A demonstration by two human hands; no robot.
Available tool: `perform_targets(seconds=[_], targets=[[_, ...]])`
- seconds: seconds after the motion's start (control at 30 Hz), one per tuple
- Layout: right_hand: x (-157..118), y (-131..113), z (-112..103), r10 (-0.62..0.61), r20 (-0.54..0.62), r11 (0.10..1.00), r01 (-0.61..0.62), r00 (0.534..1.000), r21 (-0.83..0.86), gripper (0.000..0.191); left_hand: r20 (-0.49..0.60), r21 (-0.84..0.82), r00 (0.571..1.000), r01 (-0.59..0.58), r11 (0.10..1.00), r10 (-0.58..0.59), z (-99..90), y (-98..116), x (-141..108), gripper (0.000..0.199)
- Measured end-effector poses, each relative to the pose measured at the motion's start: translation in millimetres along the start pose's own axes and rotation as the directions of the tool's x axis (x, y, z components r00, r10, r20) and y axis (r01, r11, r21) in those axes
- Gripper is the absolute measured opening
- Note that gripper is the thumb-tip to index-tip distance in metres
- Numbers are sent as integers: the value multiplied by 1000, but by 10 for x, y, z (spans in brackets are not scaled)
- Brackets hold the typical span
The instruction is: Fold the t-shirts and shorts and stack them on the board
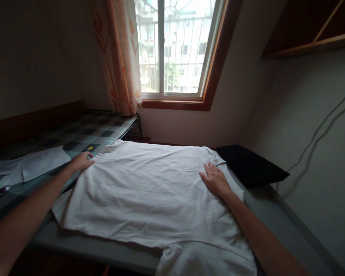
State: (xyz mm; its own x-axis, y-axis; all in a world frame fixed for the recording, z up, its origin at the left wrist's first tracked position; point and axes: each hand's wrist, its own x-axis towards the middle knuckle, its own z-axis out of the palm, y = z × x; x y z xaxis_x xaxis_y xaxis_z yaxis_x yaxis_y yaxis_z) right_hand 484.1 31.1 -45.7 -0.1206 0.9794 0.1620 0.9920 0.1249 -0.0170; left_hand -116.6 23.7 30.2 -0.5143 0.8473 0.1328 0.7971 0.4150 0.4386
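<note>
- The white shirt (143, 188) lies spread out on the grey bench (103, 247), with small wrinkles in it.
- The left hand (84, 161) is at the shirt's far left edge. Its fingers bend there, but I cannot tell if its grip pinches the cloth.
- The right hand (215, 177) lies flat on the right part of the shirt. Its grip is loose, with nothing in it.
- If one hand pulls while the other presses, the shirt could bunch up or go crooked.
- The near sleeve (207, 258) is by the front edge. If it slips down, it could drag the shirt.
- On the left are the checked bed (103, 128) and papers (43, 163). A wide swing could knock the papers.
- The black cushion (250, 165) takes up room at the far right.
- There is open air above the shirt for lifting.
</note>
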Motion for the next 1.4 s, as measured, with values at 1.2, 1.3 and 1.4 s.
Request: perform_targets(seconds=[1.2, 1.3, 1.4], targets=[[684, 138, 147, 6, -38, 992, -1, 999, 128, 54, 202, 318, 925, -372, 872, 321, 1030, 982, -704, 60], [678, 144, 128, 9, -59, 987, 0, 998, 159, 53, 188, 318, 923, -380, 869, 335, 1043, 972, -700, 59], [679, 160, 131, 9, -93, 981, 9, 996, 194, 52, 174, 322, 919, -393, 861, 354, 1056, 962, -696, 59]])
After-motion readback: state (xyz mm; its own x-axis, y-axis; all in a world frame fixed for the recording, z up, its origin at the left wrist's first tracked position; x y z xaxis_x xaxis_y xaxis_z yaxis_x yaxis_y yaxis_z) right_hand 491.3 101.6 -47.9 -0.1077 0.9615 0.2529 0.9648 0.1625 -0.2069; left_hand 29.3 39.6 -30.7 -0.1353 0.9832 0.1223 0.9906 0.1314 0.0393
